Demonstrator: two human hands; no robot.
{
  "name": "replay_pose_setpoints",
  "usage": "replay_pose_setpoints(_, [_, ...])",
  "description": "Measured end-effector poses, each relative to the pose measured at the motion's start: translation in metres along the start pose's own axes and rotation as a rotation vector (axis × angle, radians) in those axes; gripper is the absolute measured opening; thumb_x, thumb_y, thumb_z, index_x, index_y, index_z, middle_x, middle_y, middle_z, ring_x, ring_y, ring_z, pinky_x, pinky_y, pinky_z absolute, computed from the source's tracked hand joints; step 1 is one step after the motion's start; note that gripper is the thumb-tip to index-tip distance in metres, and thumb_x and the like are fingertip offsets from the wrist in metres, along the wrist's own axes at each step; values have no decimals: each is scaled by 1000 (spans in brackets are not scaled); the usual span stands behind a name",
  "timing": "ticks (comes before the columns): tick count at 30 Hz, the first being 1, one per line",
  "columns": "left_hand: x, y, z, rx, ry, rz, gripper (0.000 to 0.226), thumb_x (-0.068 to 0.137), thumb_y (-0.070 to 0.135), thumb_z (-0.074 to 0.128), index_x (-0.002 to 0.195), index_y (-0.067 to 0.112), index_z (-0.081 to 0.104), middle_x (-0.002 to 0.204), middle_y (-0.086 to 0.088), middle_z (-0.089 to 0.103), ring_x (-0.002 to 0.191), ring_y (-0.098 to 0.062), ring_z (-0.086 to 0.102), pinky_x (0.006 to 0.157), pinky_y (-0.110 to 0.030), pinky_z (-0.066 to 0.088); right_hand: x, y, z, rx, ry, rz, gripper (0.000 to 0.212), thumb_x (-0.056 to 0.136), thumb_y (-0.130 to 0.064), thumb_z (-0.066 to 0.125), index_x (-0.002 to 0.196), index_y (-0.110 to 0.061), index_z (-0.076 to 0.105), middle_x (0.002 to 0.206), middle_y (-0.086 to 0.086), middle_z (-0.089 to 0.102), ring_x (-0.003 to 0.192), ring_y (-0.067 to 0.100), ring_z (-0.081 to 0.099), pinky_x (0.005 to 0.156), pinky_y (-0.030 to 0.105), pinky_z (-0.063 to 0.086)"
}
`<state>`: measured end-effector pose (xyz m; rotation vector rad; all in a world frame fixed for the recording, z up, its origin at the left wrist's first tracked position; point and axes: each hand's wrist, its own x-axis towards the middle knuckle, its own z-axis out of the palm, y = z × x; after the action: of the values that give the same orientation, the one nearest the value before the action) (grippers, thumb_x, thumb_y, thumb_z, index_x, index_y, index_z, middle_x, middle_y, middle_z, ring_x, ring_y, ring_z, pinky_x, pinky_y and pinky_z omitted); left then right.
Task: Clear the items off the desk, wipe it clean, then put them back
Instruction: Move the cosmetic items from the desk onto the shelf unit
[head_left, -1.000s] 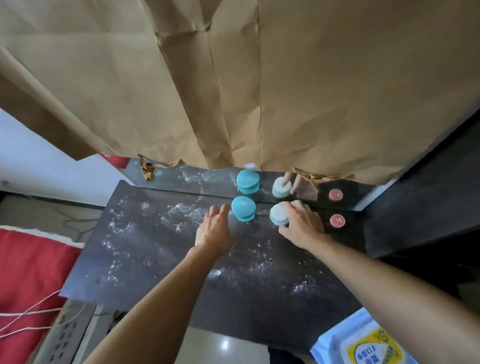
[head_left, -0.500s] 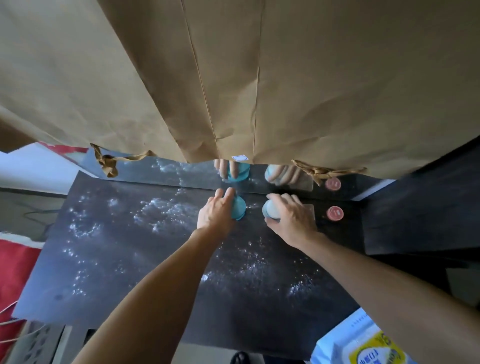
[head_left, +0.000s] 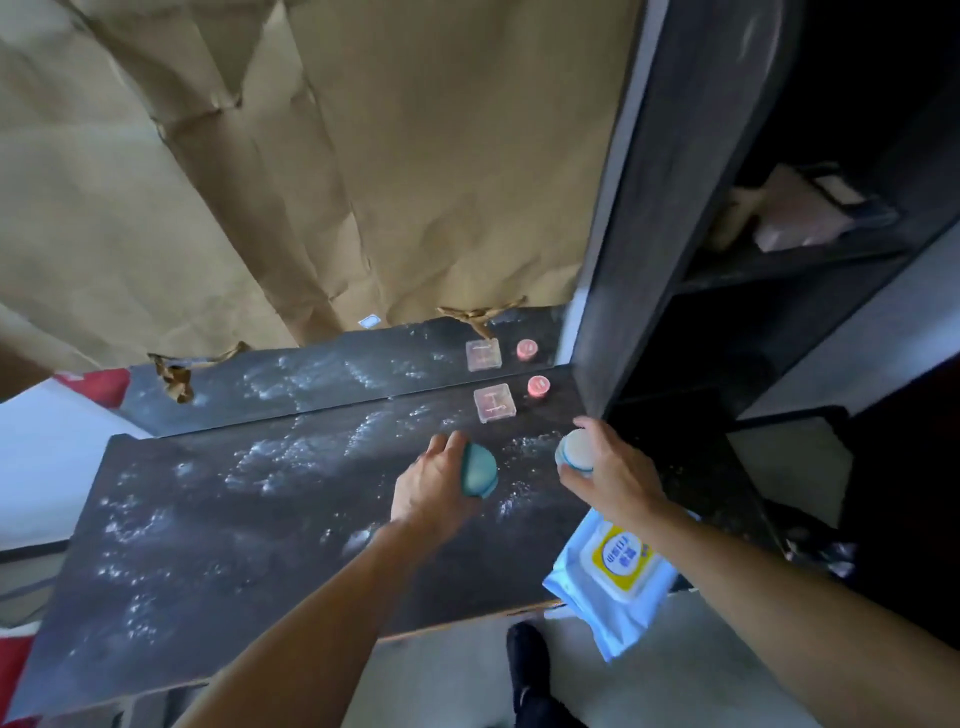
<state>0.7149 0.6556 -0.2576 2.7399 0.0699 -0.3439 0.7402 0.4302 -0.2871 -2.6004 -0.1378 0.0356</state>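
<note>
Above the dusty dark desk (head_left: 218, 519), the left hand (head_left: 431, 493) grips a teal round case (head_left: 479, 470), and the right hand (head_left: 608, 473) grips a pale round case (head_left: 574, 451) nearer the desk's right edge. Both seem lifted clear of the desk, though blur makes that uncertain. At the desk's far right corner lie a clear square box (head_left: 494, 402) and a pink cap (head_left: 538, 386). A wipes pack (head_left: 615, 566) overhangs its near right edge.

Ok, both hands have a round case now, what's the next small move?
Probably carry both off to the right: the left hand holds the teal case, the right hand the white case, while the square box and pink cap remain on the dusty desk.
</note>
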Motion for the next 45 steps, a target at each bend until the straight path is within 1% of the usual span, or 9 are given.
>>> replay_pose_setpoints(8, [3, 120, 16, -2, 24, 228, 58, 73, 38, 70, 121, 19, 43, 117, -3, 51, 102, -30, 57, 74, -39, 45, -19, 84, -83, -18, 123, 232, 57, 74, -32, 70, 124, -18, 48, 116, 8, 62, 105, 31, 60, 81, 37, 47])
replay_pose_setpoints(11, [21, 164, 29, -28, 30, 279, 63, 72, 34, 72, 126, 21, 42, 117, -4, 50, 103, -31, 57, 74, -40, 46, -4, 122, -104, -27, 172, 188, 59, 72, -29, 71, 125, -17, 48, 118, 11, 57, 102, 35, 60, 81, 43, 50])
replay_pose_setpoints(14, [45, 208, 42, -25, 48, 273, 66, 72, 29, 72, 129, 19, 40, 116, -6, 48, 103, -31, 57, 75, -40, 47, 21, 153, -124, -56, 192, 139, 60, 76, -25, 71, 130, -14, 47, 121, 13, 54, 103, 36, 58, 81, 42, 48])
replay_pose_setpoints(19, [91, 260, 62, -1, 82, 149, 67, 75, 29, 72, 131, 16, 38, 119, -11, 46, 105, -35, 57, 78, -44, 48, 79, 194, -138, -81, 193, -2, 59, 79, -24, 71, 131, -10, 47, 111, 19, 58, 101, 37, 56, 81, 44, 49])
replay_pose_setpoints(25, [138, 281, 83, -16, 142, -6, 68, 80, 31, 70, 137, 18, 35, 124, -14, 48, 105, -36, 58, 80, -42, 48, 132, 222, -122, -108, 109, -14, 60, 85, -22, 65, 139, -16, 39, 121, 16, 47, 108, 34, 52, 83, 44, 48])
replay_pose_setpoints(31, [165, 283, 104, -103, 188, -65, 78, 81, 26, 70, 147, 23, 28, 133, -15, 42, 107, -39, 56, 87, -41, 47, 156, 235, -105, -161, 66, -20, 62, 86, -6, 58, 142, -10, 32, 134, 17, 38, 118, 34, 46, 87, 45, 50])
replay_pose_setpoints(34, [176, 290, 107, -137, 246, -70, 74, 81, 22, 70, 145, 23, 33, 135, -15, 39, 105, -39, 57, 87, -40, 47, 166, 233, -104, -242, 83, -45, 60, 83, 1, 56, 139, -6, 35, 139, 18, 36, 123, 34, 41, 92, 42, 46])
replay_pose_setpoints(40, [195, 308, 108, -243, 360, -75, 54, 83, 6, 61, 135, 16, 47, 129, -18, 43, 99, -41, 59, 86, -41, 47, 184, 222, -114, -399, 112, -78, 39, 85, 3, 45, 123, 3, 50, 129, 24, 42, 114, 40, 43, 85, 44, 46])
replay_pose_setpoints(45, [210, 312, 110, -333, 319, -61, 57, 86, 1, 53, 140, 15, 44, 133, -18, 50, 117, -36, 52, 100, -38, 42, 193, 216, -123, -497, 7, -58, 36, 89, 2, 46, 124, -3, 50, 131, 19, 39, 113, 35, 45, 83, 40, 47])
